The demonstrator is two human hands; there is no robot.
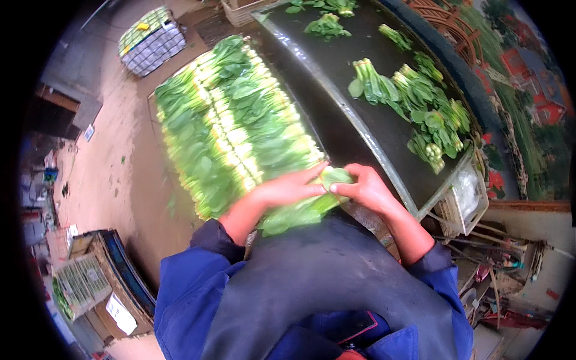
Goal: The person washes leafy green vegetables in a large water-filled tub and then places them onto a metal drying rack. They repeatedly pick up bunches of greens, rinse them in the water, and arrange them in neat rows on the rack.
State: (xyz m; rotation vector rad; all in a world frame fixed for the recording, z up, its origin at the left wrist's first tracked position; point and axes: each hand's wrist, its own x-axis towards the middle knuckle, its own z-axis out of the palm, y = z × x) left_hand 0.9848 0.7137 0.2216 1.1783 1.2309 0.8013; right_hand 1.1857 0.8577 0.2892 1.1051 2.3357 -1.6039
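Observation:
Both hands are at the near right corner of a broad stack of bundled leafy greens (pixel 238 126), laid in rows with pale stems and dark green leaves. Slightly blurred, my left hand (pixel 294 184) reaches over the near rows, fingers extended towards the right hand. Between the fingers of my right hand (pixel 360 184) is a bunch of leafy greens (pixel 335 177), its leaf showing between the two hands. Whether the left hand grips the bunch or only touches it cannot be told. More leaves lie under the left wrist, against the dark apron (pixel 333 270).
Right of the stack stands a dark, metal-rimmed tank (pixel 360 121) with loose bundles of greens (pixel 418 94) in it. A white plastic crate (pixel 477 207) adjoins its near corner. Another packed stack (pixel 153 45) sits on the wet floor at the upper left; a wooden cabinet-like object (pixel 96 315) is lower left.

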